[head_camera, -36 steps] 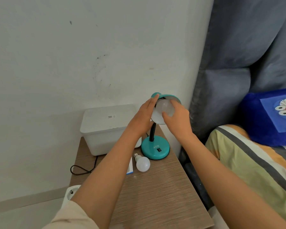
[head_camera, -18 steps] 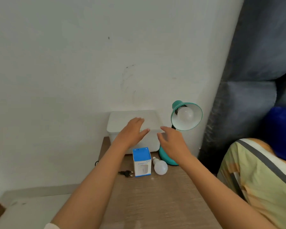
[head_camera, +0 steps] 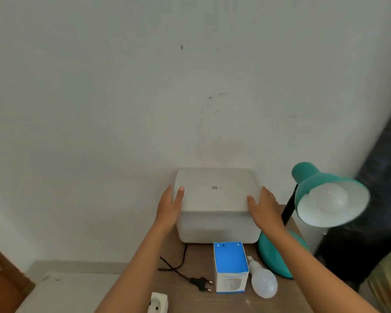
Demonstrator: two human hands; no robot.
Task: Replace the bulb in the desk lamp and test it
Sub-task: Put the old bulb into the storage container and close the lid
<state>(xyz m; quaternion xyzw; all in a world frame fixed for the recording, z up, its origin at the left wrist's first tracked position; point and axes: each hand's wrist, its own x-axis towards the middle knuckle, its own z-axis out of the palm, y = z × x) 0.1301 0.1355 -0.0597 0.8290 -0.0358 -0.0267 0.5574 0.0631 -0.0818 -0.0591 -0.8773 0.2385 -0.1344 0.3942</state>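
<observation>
Now both my hands, left point(head_camera: 171, 205) and right point(head_camera: 263, 205), lie open on the box point(head_camera: 215, 199), grasping nothing. A bulb point(head_camera: 328, 197) sits in the lamp point(head_camera: 325, 195); its plug point(head_camera: 201, 283) lies loose on the worktop point(head_camera: 190, 256). Shifting the box could snag the cord point(head_camera: 178, 263) and tip the lamp.

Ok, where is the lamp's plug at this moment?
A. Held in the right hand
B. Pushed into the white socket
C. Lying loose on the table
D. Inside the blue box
C: the plug lies on the table, apart from the white socket.
</observation>
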